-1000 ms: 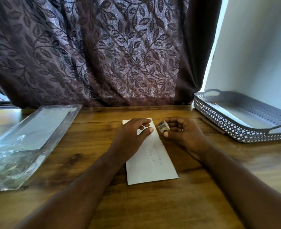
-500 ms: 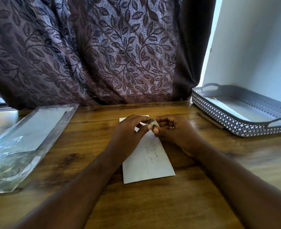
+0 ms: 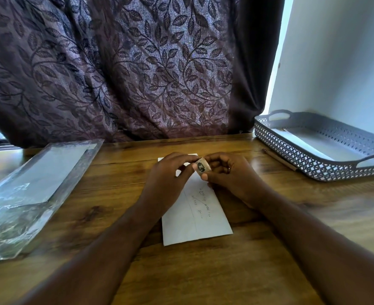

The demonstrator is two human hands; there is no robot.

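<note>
Behind table, leaf-patterned curtain [image 3: 137,73] fills background. Wooden table [image 3: 203,271] below. Clear plastic sleeve [image 3: 38,183] lies flat at left. Grey perforated tray [image 3: 291,150] at right, pencil [image 3: 278,159] just beside its near wall. White envelope [image 3: 194,216] flat at centre, handwriting up. Left hand [image 3: 168,181] and right hand [image 3: 232,177] meet over envelope's far end, fingers curled. Both pinch small stamp [image 3: 201,167] at fingertips, stamp tilted.

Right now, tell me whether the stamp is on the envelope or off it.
Off: the left hand and right hand pinch the stamp between them, tilted over the envelope.
</note>
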